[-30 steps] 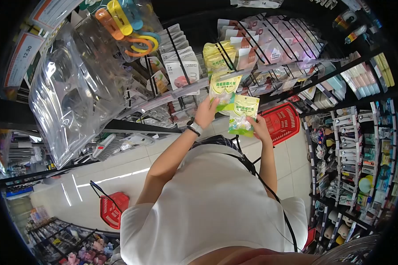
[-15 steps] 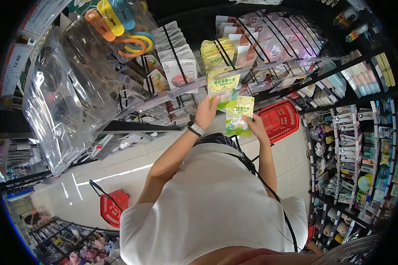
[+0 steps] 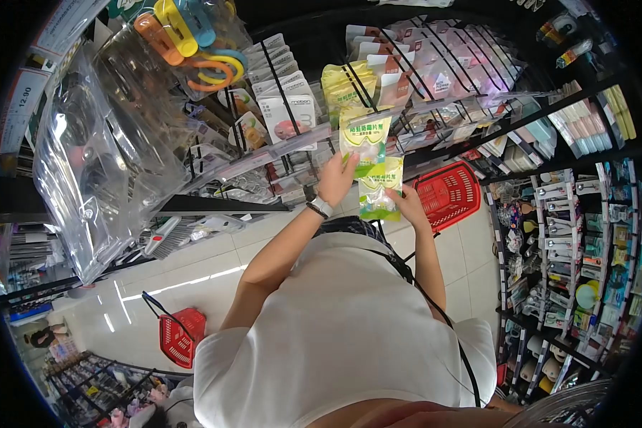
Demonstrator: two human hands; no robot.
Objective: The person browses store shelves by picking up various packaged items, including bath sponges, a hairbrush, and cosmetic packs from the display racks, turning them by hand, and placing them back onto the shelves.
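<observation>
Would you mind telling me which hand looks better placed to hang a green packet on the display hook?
Probably the left hand: it holds the upper green packet right up at the hook rail. The right hand grips the lower green packet farther down, away from the rail.

Print on both yellow-green packets (image 3: pixel 364 143): too small to read. Right hand (image 3: pixel 404 205): palm hidden behind lower packet (image 3: pixel 379 191). Shelf goods at the rim: blurred.
</observation>
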